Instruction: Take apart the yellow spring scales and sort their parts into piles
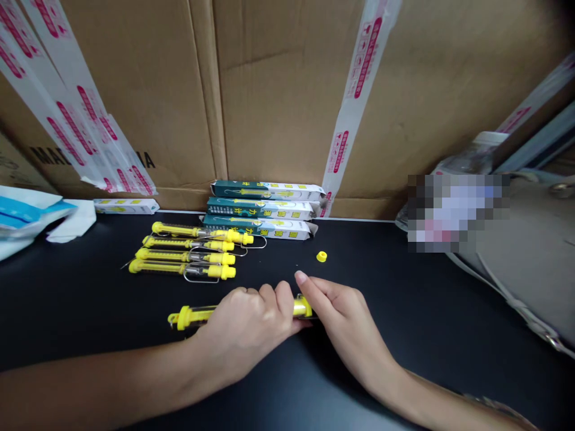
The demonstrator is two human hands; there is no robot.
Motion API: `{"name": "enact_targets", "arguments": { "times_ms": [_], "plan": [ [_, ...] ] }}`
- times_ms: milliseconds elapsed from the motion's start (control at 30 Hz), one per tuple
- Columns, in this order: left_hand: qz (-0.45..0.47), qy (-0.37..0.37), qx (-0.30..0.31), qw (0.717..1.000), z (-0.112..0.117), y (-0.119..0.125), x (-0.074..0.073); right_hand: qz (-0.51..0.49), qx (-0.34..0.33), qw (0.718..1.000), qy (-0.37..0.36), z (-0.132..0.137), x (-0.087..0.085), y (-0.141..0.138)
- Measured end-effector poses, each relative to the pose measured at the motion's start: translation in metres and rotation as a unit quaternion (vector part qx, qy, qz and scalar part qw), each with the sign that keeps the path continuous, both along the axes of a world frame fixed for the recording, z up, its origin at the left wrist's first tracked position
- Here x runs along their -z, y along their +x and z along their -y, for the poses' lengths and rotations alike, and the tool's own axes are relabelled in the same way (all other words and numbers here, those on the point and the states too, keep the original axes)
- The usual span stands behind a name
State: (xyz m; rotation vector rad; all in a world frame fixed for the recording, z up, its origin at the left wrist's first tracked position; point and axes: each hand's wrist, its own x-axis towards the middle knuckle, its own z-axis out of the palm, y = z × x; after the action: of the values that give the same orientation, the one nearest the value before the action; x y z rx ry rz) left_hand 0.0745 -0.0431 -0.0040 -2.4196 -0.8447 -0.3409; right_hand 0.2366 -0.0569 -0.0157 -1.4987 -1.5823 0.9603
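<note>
My left hand (pixel 251 326) is wrapped round a clear tubular spring scale (pixel 186 317) with yellow parts, held level just over the black table. Its yellow ringed end sticks out on the left. At the other end, my right hand (pixel 348 314) closes its fingers on the yellow tip, thumb raised; the fingertips behind it are partly hidden. A small yellow cap (pixel 321 257) lies on the table beyond my right hand. Several similar spring scales (pixel 184 256) with wire hooks lie side by side to the left, beyond my left hand.
Three green-and-white spring scale boxes (pixel 260 227) lie at the back against a large cardboard carton (pixel 278 108). Another small box (pixel 128 206) and a white-and-blue packet (pixel 31 212) are at the left. A plastic bottle (pixel 471 158) and a grey bag (pixel 534 257) stand at the right.
</note>
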Motion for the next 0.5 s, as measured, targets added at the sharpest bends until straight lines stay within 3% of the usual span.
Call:
{"name": "enact_targets", "arguments": {
  "times_ms": [167, 300, 367, 500],
  "plan": [
    [0.022, -0.01, 0.004, 1.0, -0.002, -0.006, 0.002, 0.063, -0.045, 0.995, 0.056, -0.002, -0.004, 0.007],
    [0.039, -0.003, -0.002, 0.999, -0.002, -0.009, 0.004, 0.11, -0.019, 0.978, 0.179, -0.003, -0.006, 0.025],
    [0.042, -0.001, -0.008, 0.999, -0.001, -0.009, 0.005, 0.168, -0.039, 0.947, 0.271, -0.003, -0.006, 0.036],
    [0.03, -0.017, -0.017, 0.999, -0.001, -0.008, 0.004, 0.269, -0.087, 0.86, 0.424, -0.001, -0.01, 0.047]
  ]
}}
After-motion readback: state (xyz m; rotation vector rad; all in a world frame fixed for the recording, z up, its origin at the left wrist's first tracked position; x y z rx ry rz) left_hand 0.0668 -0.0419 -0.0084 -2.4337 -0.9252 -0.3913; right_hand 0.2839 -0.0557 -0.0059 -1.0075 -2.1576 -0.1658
